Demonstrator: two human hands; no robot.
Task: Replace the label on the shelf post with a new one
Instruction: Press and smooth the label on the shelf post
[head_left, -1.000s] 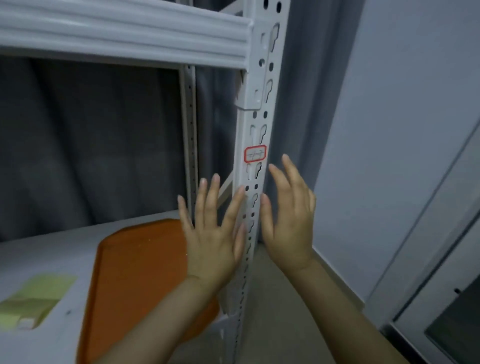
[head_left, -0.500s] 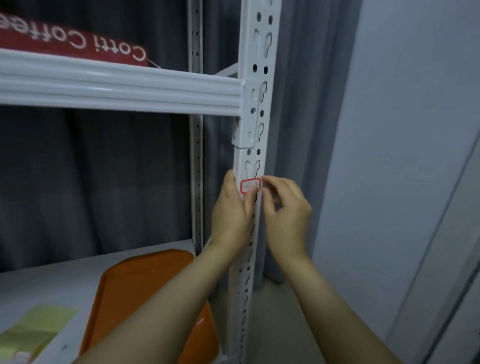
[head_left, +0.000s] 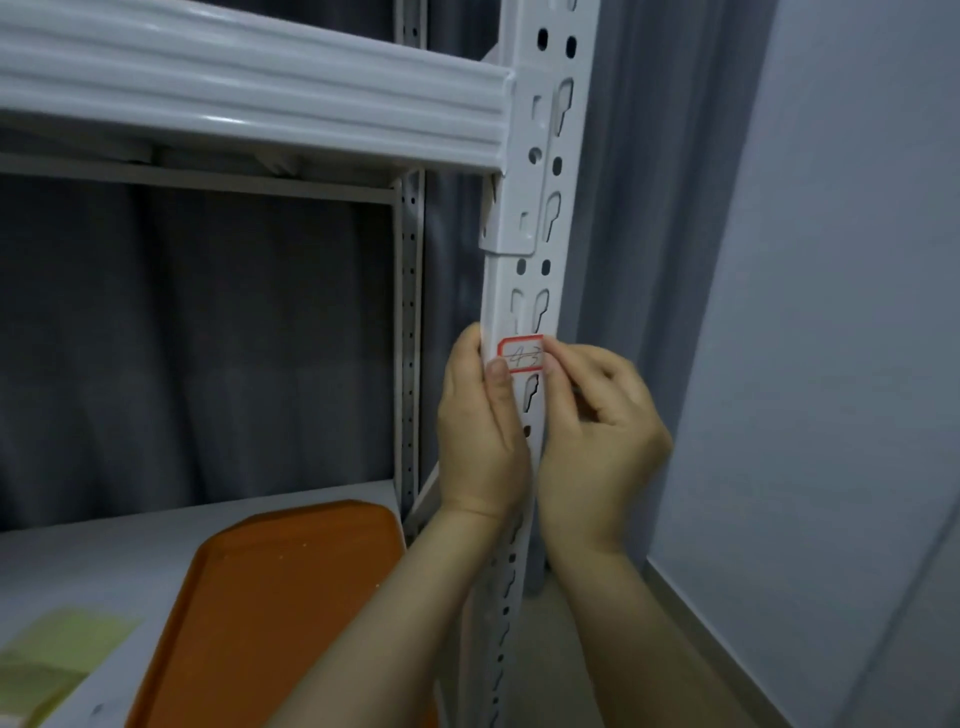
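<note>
Currently the red-bordered label, stuck on the front face of the shelf post, is being pinched at its right edge by the right grip, likely to start the peel. The post is being clasped by the left grip, thumb touching the label's left edge, probably as bracing. An orange tray is being carried by the lower shelf, well apart; nothing is being blocked.

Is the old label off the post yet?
No, the label is stuck on the post, with the right hand picking at its edge.
</note>
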